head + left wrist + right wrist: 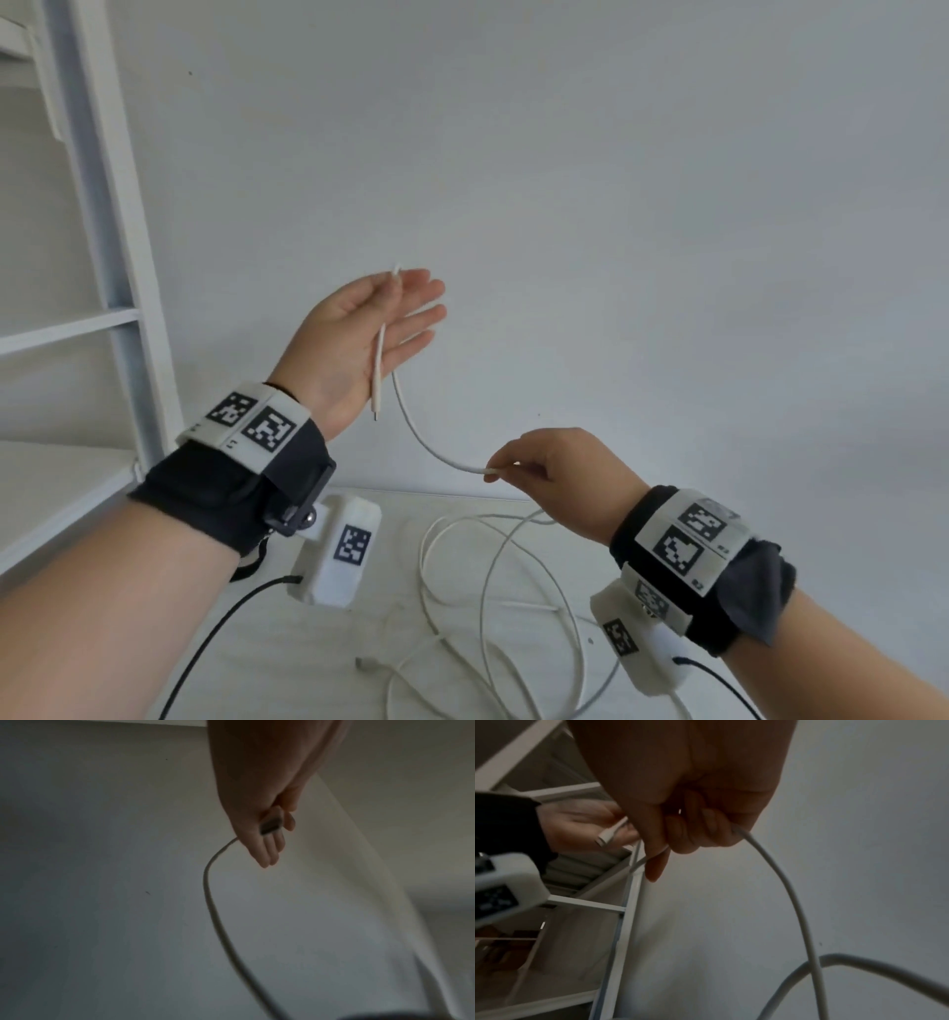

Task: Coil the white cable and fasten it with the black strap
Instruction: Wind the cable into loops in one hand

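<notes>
The white cable (426,444) runs in the air between my two hands. My left hand (382,318) is raised with the palm toward me and the fingers straight. Its thumb pins the cable's end across the palm, and the connector (376,411) hangs below the heel of the hand. My right hand (495,470) is lower and to the right, pinching the cable between thumb and forefinger. The remaining cable lies in loose loops (462,591) on the table, with the other connector (365,663) near the front. The black strap is in none of the views. The right wrist view shows the cable (790,892) leaving my curled fingers (680,833).
A white shelf unit (108,267) stands close on the left, beside my left forearm. A bare white wall rises behind the white table (287,668). Black leads (215,632) hang from the wrist cameras over the table.
</notes>
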The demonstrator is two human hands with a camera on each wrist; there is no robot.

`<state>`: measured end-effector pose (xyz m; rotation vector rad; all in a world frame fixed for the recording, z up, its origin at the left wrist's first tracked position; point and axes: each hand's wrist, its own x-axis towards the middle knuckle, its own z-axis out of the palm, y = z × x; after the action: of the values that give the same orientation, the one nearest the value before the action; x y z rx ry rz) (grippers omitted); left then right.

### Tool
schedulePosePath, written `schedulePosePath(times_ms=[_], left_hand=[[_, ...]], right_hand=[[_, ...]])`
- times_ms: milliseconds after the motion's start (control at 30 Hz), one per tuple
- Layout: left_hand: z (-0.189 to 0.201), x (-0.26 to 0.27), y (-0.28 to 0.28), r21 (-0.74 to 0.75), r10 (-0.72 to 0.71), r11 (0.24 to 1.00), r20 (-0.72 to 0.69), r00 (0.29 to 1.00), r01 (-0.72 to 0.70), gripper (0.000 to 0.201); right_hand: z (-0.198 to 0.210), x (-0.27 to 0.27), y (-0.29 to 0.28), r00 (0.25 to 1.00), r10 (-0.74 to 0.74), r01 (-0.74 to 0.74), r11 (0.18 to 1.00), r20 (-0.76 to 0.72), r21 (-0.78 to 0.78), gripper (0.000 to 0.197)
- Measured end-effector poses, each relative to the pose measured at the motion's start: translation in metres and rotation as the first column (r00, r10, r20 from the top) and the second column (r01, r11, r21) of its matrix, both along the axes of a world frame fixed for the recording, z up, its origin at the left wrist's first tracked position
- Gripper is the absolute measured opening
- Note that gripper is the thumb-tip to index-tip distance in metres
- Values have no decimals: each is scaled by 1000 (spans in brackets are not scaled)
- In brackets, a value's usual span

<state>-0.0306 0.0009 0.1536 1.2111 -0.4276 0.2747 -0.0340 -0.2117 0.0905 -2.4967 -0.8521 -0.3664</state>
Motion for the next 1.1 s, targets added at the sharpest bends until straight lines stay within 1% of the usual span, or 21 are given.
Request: schedulePosePath(times_ms=[100,233,367,433,567,667,767,833,933,1000,1100], left_hand=[[-7,-3,-3,115,10,993,-39,999,-6,21],[-14,-7,-7,245,-34,968,-86,996,54,21],[-18,-13,-11,294,-93,947,-147,985,134,25],[-20,-15,-12,301,-129,936,-187,974,182,31],[-24,-21,-14,344,-143,912,-246,959,224,29],[-28,-26,-18,311,-178,914,-267,947,260,29],[-30,-29,-22,261,-176,934,-260,949,245,31],[-31,-29,-23,217,-168,951,-239,956,221,32],[-31,-29,-24,127,-215,960,-231,949,248,33],[-30,-28,-22,65,-264,956,-238,935,287,29],[-26,-28,-17,-26,-340,939,-237,910,344,23]], right_hand=[[18,-5,6,994,69,-67,997,81,-33,19],[38,-7,12,977,108,-109,994,183,-7,17],[55,-6,15,955,116,-126,992,274,19,16],[62,-5,15,947,98,-116,992,305,42,16],[72,-2,13,955,14,-54,990,295,129,16],[74,0,14,965,-24,-26,982,261,188,15],[73,3,15,970,-54,-9,966,238,258,14],[71,7,16,973,-75,4,951,219,309,13],[67,13,17,979,-89,14,926,183,377,13],[66,17,17,986,-81,13,907,143,420,16],[61,24,15,999,-19,2,876,31,483,26]])
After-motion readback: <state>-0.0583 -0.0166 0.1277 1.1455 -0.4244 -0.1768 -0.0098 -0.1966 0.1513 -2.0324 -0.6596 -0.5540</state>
